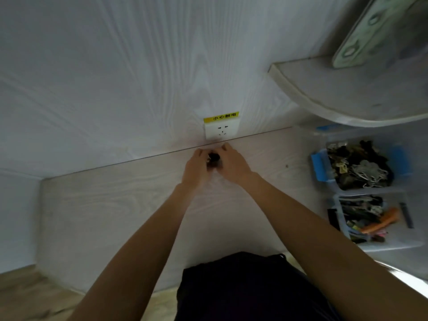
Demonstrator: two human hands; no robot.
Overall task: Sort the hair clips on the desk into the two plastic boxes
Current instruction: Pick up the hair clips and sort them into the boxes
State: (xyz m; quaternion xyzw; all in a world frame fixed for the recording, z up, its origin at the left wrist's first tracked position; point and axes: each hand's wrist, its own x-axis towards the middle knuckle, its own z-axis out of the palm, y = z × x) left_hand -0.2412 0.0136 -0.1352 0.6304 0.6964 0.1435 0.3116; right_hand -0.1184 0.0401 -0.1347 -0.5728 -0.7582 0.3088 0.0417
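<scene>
Both of my hands reach to the far edge of the pale wood desk [129, 205], just below a wall socket. A small black hair clip [213, 158] sits between them; my left hand [196, 169] and my right hand [234, 164] both have their fingers closed around it. Most of the clip is hidden by my fingers. At the right stand two clear plastic boxes: the far one [320, 165], with blue latches, holds several dark and silvery clips, and the near one [391, 239] holds several long clips, one of them orange.
A white wall socket [221, 130] with a yellow label is on the wall right behind my hands. A curved white shelf [335, 93] overhangs the boxes at the upper right. My dark-clothed lap [250, 288] is at the desk's front edge.
</scene>
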